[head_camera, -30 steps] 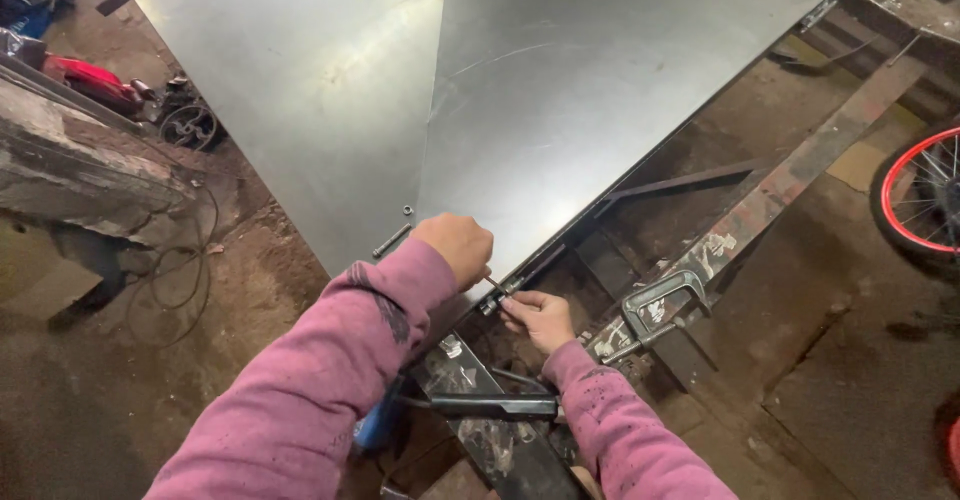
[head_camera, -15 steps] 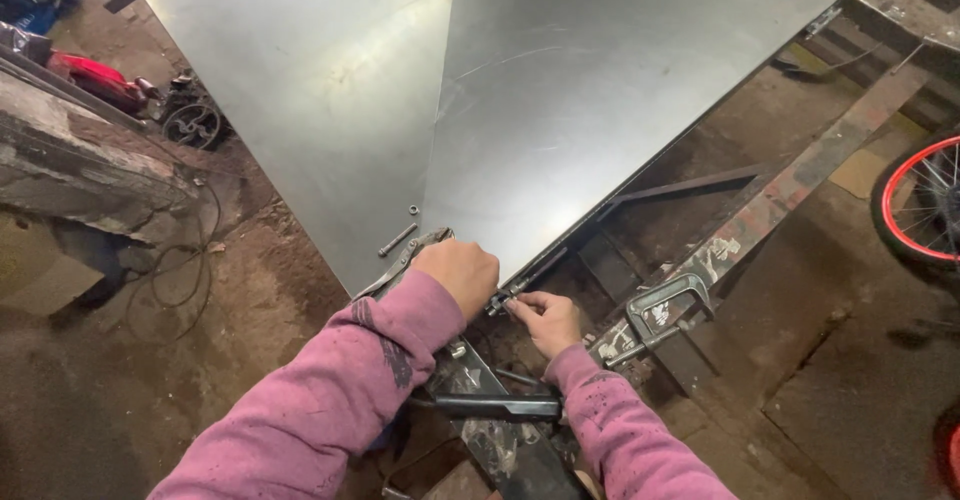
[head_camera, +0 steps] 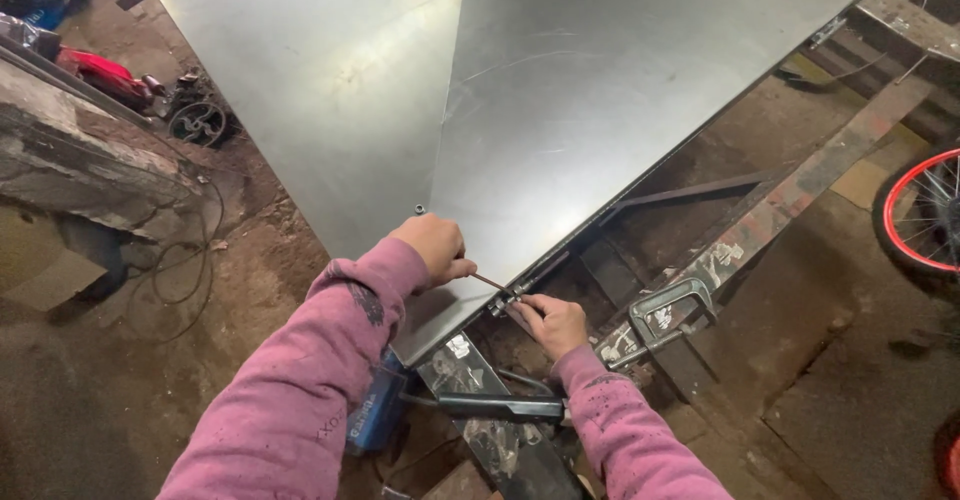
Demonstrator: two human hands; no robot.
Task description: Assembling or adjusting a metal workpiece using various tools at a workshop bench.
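One head-worn view looks steeply down, close over the hands point(head_camera: 495, 285), facing twelve o'clock across the metal sheet point(head_camera: 560, 100).

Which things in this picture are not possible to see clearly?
Head view:
- Small fitting at the sheet edge: too small to identify.
- Thin rod in the left hand: its end is hidden in the fist.
- Right hand fingertips: hidden under the fitting.
- Red wheel: cut off by the right edge.

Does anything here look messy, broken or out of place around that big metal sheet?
Nothing looks broken. The metal sheet hangs past its frame, with both hands at its edge: the left hand holds a thin rod, the right hand pinches a small fitting. Cables trail loose across the dirty floor.
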